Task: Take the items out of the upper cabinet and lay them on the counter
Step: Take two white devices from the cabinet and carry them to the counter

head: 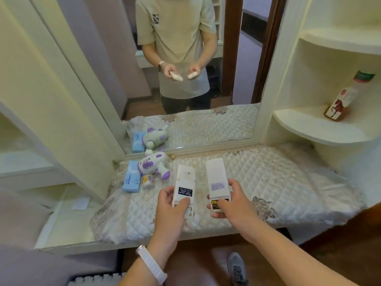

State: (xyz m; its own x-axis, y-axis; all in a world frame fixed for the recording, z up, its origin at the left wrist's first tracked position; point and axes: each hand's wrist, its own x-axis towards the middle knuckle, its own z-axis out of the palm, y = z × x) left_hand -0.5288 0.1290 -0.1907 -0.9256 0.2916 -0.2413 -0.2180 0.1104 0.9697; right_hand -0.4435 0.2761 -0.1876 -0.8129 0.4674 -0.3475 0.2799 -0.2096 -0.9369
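Nearest the lens, at six o'clock, a white watch strap [151, 263] circles the left wrist, and a grey shoe [237, 267] shows on the floor just right of it. Above that, the left hand [172, 205] grips a white remote [184, 182] back-side up, thumb lying across its lower end and fingers wrapped round the left edge, clamped on the casing; a black label sits on the remote's back. At about five o'clock from centre, the right hand [231, 200] holds a second white remote [216, 180], also back-side up, fingers closed on its right edge and thumb over the open battery bay, where yellow shows. Both remotes are over the quilted cover [278, 182] that drapes the counter, pointing away toward twelve o'clock, side by side but apart; whether they touch the cover cannot be told. Farther off, toward nine o'clock of the remotes, a white-and-purple toy gun [152, 165] lies on the cover, touching a blue packet [132, 178], with a small yellowish sachet [147, 180] just below the toy. Beyond these, a mirror [237, 124] stands along the back of the counter and reflects the toy, the packet and the person holding both remotes. At two o'clock, a bottle with a green cap [346, 98] stands on a curved corner shelf [309, 129].
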